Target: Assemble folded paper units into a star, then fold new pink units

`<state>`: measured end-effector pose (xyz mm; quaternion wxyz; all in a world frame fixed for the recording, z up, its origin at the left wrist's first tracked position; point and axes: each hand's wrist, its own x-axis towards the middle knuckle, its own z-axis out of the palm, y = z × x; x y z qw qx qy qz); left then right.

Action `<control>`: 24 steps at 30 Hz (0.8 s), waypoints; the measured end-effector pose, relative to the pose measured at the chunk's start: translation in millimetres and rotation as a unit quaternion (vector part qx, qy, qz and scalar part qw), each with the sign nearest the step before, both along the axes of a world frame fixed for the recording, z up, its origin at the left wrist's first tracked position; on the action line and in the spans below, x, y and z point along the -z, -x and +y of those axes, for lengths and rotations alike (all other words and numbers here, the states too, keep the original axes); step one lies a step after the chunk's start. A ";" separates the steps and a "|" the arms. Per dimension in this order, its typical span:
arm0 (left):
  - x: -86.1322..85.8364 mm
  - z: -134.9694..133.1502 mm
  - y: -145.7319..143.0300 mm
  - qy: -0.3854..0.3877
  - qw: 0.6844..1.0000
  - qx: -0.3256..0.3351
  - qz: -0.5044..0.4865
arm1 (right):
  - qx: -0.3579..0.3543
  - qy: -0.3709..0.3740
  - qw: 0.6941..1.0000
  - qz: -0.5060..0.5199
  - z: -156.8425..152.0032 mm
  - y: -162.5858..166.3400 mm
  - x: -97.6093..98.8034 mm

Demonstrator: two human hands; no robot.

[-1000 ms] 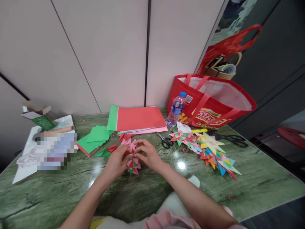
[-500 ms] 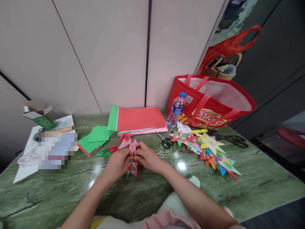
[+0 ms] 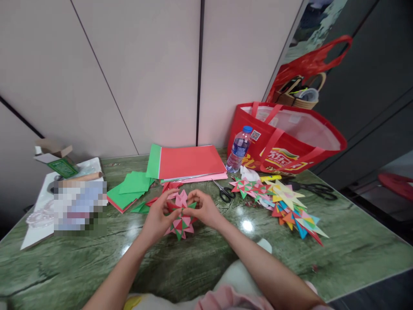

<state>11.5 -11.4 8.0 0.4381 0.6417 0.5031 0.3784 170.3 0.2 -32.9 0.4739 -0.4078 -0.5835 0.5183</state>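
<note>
Head view: I'm guiding the left hand (image 3: 158,218) and right hand (image 3: 205,210), both pinching the paper star (image 3: 181,223), and should be pressing lightly, sparing its pointed tips (image 3: 181,198).

tote bag (image 3: 287,138): red | water bottle (image 3: 237,151): upright beside it (blue cap (image 3: 248,129)) | green box (image 3: 63,167): flaps open

From my end, the folded model (image 3: 182,224) just below the frame's centre looks like matt paper with crisp creases. I see a glossy, stone-like tabletop (image 3: 71,267) along the bottom, a clear, shiny plastic bottle (image 3: 237,150) right of centre, and smooth, matt wall panels (image 3: 155,77) across the top.
</note>
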 end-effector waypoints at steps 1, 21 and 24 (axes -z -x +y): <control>0.0 0.3 -0.1 0.013 1.000 -0.010 -0.013 | 0.000 -0.004 1.000 0.001 -0.2 0.3 0.3; 5.6 0.8 -6.6 0.252 0.933 -0.075 -0.246 | 0.001 0.148 0.969 0.197 1.5 1.0 -1.6; 7.4 1.4 -9.2 0.155 0.952 -0.154 -0.215 | 0.036 0.174 0.962 0.207 3.4 3.9 3.9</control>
